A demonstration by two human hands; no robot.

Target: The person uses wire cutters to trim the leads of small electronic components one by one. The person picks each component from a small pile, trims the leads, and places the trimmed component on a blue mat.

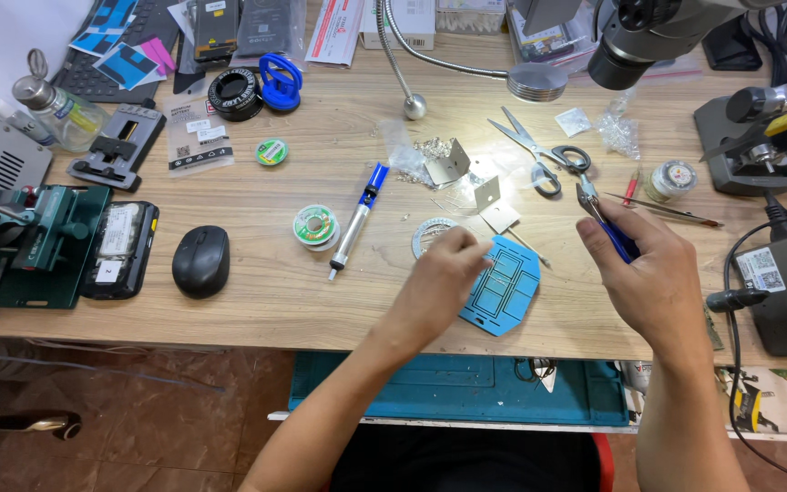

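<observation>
The wooden worktop (pixel 257 301) was crowded: a black mouse (pixel 200 261) lay well to the left, a solder spool (pixel 314 224) and a blue-and-silver desoldering pump (pixel 355 221) sat nearer the middle, and scissors (pixel 539 150) lay farther back beside small bent metal plates (pixel 448 164). A gooseneck lamp (pixel 536 81) and a microscope head (pixel 635 41) hung over the far edge. Nothing stood between the hands and the blue plastic frame (pixel 503 287) lying flat near the front edge. The left hand (pixel 444 273) rested on the frame's left side, its fingers (pixel 471 251) curled close together, seemingly pinching something too small to make out. The right hand (pixel 644 273) hovered just right of the frame, apart from it, its fingers closed around blue-handled pliers (pixel 598 217) whose tips pointed up and away. The pliers' handles were mostly hidden in the palm.
</observation>
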